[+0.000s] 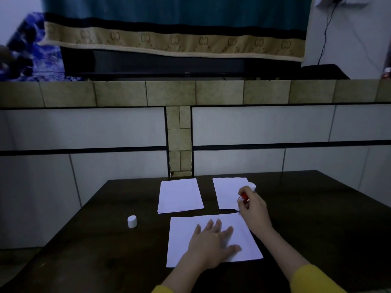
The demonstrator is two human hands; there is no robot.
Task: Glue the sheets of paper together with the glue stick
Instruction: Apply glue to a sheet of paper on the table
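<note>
Three paper sheets (211, 237), one glue stick (243, 198), one cap (132, 222)

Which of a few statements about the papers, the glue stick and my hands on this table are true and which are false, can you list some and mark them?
1. The left hand lies flat on the nearest sheet. True.
2. The right hand holds the red glue stick. True.
3. The white cap is on the glue stick. False: it stands alone on the dark table, left of the sheets.
4. Only one sheet lies on the table. False: besides the nearest sheet there is a far left stack and a far right sheet.
5. The right hand is at the far left stack. False: it is at the right edge of the far right sheet.
</note>
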